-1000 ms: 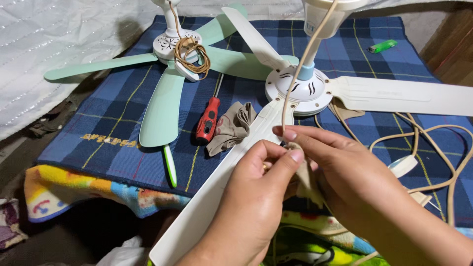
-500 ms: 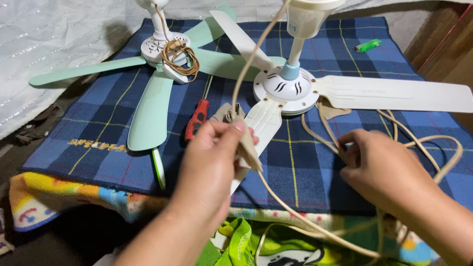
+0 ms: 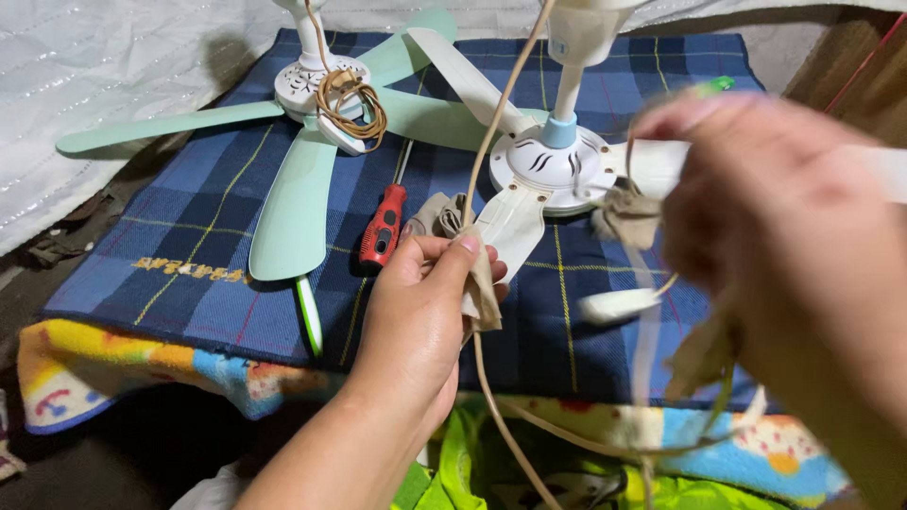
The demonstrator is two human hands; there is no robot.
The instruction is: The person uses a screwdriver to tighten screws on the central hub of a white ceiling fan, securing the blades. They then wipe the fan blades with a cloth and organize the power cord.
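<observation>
At frame centre our left hand (image 3: 420, 302) pinches a beige cloth (image 3: 482, 283) around the white fan's cord (image 3: 491, 123), wiping it. Our blurred right hand (image 3: 784, 208) lifts gathered cord; its fingers' grip we cannot tell. Next, we judge, the cloth slides along.

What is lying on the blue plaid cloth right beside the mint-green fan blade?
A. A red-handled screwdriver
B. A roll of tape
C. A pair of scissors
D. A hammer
A: a red-handled screwdriver lies on the blue plaid cloth, just right of the mint-green fan blade.
</observation>
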